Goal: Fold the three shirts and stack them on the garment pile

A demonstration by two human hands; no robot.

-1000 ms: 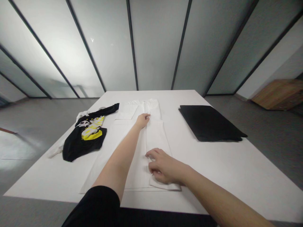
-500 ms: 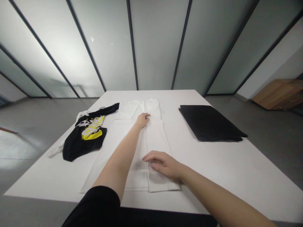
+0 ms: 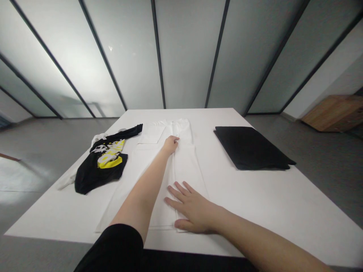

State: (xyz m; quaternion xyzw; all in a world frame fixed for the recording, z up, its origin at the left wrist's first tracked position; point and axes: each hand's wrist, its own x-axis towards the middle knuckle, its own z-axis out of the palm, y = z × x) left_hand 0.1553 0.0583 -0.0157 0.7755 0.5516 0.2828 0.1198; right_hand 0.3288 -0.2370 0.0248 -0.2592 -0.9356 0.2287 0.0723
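A white shirt (image 3: 187, 162) lies spread along the table, its collar end away from me and its right side folded inward. My left hand (image 3: 170, 144) reaches to the upper part of the shirt, fingers closed in a pinch on the fabric by the folded edge. Nearer to me, my right hand (image 3: 191, 211) rests palm down on the lower part of the folded side, fingers spread. The left sleeve (image 3: 151, 135) lies folded across the shirt near the collar. My forearm hides part of the shirt's middle.
On the left lies a crumpled black garment with a yellow and white print (image 3: 99, 172), white fabric under it. A flat black folded board or cloth (image 3: 252, 147) lies at the right. The white table (image 3: 283, 211) ends close in front of me. A wooden cabinet (image 3: 334, 113) stands beyond.
My right hand has come down from a curled pose above the shirt and flattened onto its lower part, fingers spreading. My left hand stays on the upper part.
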